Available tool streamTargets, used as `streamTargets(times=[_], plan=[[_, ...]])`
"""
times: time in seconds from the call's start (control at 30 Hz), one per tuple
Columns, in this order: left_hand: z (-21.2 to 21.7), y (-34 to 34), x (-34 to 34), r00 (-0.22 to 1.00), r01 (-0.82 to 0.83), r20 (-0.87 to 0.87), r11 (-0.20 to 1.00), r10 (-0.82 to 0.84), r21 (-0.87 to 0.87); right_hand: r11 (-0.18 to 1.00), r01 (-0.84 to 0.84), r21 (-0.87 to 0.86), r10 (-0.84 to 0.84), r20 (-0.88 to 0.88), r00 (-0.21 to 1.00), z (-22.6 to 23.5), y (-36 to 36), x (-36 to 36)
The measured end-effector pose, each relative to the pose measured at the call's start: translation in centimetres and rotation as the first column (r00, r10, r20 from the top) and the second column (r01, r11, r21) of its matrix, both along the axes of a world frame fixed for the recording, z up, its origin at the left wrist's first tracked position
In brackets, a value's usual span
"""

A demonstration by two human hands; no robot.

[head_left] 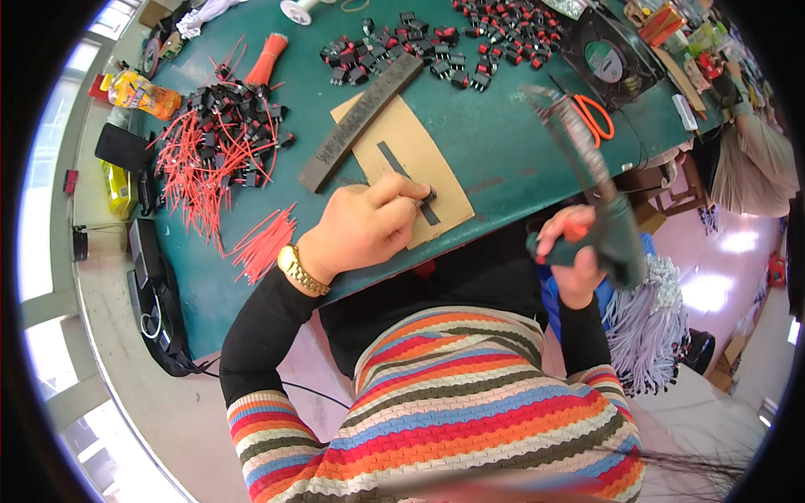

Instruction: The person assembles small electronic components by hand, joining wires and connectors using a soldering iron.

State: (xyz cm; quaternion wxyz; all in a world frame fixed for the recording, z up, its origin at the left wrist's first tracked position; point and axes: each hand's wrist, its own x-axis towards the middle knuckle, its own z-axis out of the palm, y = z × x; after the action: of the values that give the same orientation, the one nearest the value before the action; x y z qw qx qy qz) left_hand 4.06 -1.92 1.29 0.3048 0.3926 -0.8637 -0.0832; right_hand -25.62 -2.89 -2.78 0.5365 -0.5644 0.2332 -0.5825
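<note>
My left hand (377, 218), wearing a gold watch (302, 270), is closed with its fingertips on a small black part (430, 194). That part sits over a dark strip (392, 158) on a tan cardboard sheet (436, 159); the fingers hide much of it. In my right hand (575, 247) is a soldering gun with a dark green pistol grip (619, 243), its fingers wrapped round the handle. Its long metal barrel (579, 142) points up and away over the table, apart from the black part. Across the cardboard's far left edge lies a dark, heavy bar (365, 121).
A tangle of black switches with red wires (210, 147) covers the left of the green table (503, 159). Loose red wires (264, 243) lie nearer. Black-and-red switches (402, 46) are heaped at the back. Orange-handled scissors (594, 117) and a fan (605, 60) stand right.
</note>
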Motion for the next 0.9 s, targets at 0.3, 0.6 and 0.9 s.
streamTargets(times=[0.3,0.6,0.9], plan=[[0.0,0.2,0.3,0.996,-0.003,0.085,0.992,0.014,-0.123,0.938,-0.219,0.268,0.104,0.384,0.917,1.3,-9.4,-0.2],[4.3,-1.0,10.3,0.774,-0.633,-0.269,0.690,0.574,-0.350,0.944,-0.258,0.203,0.177,0.347,0.921,1.2,-9.0,-0.3],[5.2,-5.2,8.4,0.734,-0.678,-0.101,0.731,0.671,-0.072,0.924,-0.291,0.250,0.189,0.365,0.912,1.7,-9.2,-0.5]])
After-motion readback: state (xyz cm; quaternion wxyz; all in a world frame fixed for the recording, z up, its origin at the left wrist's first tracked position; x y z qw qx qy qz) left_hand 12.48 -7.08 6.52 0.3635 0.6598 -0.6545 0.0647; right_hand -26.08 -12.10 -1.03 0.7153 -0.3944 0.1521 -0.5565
